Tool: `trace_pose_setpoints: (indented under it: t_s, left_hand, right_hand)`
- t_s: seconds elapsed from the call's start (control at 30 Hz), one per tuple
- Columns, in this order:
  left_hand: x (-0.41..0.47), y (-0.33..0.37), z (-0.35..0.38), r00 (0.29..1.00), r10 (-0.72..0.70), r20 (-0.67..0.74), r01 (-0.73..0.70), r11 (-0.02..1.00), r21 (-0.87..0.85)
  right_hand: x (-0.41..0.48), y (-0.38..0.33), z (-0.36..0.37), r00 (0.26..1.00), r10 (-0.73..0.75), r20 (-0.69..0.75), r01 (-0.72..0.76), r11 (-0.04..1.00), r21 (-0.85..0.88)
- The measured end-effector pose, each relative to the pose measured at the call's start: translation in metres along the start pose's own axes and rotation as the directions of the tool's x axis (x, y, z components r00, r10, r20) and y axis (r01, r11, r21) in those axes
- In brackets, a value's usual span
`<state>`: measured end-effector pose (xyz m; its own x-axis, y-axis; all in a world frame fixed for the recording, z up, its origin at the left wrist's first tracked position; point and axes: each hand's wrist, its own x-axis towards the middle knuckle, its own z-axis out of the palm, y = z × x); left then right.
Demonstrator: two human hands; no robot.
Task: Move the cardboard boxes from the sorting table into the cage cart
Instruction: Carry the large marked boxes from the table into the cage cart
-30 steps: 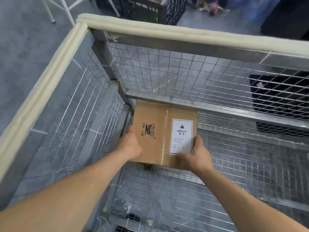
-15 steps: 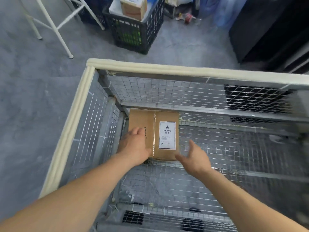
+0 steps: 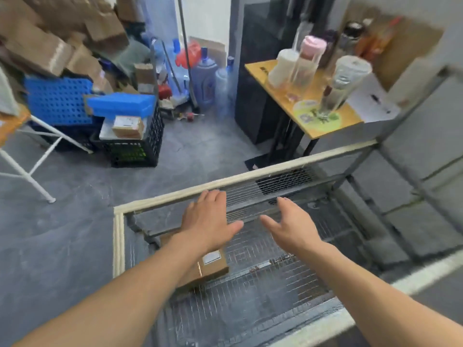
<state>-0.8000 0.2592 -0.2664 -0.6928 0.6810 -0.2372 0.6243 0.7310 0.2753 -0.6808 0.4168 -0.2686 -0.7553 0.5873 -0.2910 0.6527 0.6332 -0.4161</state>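
- Lay flat in the left far corner of the cage cart [image 3: 117, 244]: one cardboard box [image 3: 213, 267], on the wire floor, close by the wire walls, partly hidden under the left arm.
- Held nothing: left hand [image 3: 209, 222] and right hand [image 3: 292, 227], both spread wide with fingers apart, up above the box and not touching it.
- Could have bumped the padded top rail [image 3: 250, 180] of the cart, since the left fingertips sat very near it.
- Could have caught a finger in the wire mesh [image 3: 250, 211] on the far wall, if pulled back fast or low.
- Looked done for this box; more boxes probably waited on the sorting desk, out of view except maybe an orange edge at the far left, too little to tell.
- Could have tripped on the white frame legs [image 3: 37, 181] to the left when turning back for more.
- Stood close on the floor past the cart: a black crate [image 3: 135, 151] with a small box [image 3: 127, 126] and a blue tray [image 3: 120, 105] on top.
- Leaned in a messy pile at the top left: many loose cardboard pieces [image 3: 37, 46], which might have slid down if knocked.
- Stood on a small yellow desk [image 3: 323, 126] just past the cart's right far corner: several tall cups and bottles [image 3: 345, 81], easy to tip with a swinging elbow or a box.
- Crowded the back wall: big water jugs [image 3: 204, 76].
- Blurred much of the view, so small things stayed hard to tell.
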Motion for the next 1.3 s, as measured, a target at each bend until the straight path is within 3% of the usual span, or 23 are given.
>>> trace_pose_setpoints:
  t_s: [0.23,0.47,0.97,1.3]
  left_hand:
    - [-0.024,0.116,-0.077,0.953,0.281,-0.117,-0.274,0.959,0.075]
    - [-0.075,0.223,-0.099,0.872,0.467,-0.147,-0.457,0.884,0.102]
    - [-0.233,0.386,-0.096,0.661,0.735,-0.154,-0.715,0.678,0.168]
    - [-0.310,0.440,-0.099,0.460,0.880,-0.119,-0.872,0.473,0.126]
  right_hand:
    - [-0.070,0.041,-0.117,0.970,0.076,-0.229,-0.077,0.997,0.007]
    - [-0.170,0.096,-0.190,0.903,0.177,-0.392,-0.190,0.982,0.006]
    - [-0.400,0.182,-0.250,0.750,0.350,-0.561,-0.404,0.914,0.030]
    - [-0.514,0.184,-0.256,0.562,0.515,-0.648,-0.577,0.805,0.140]
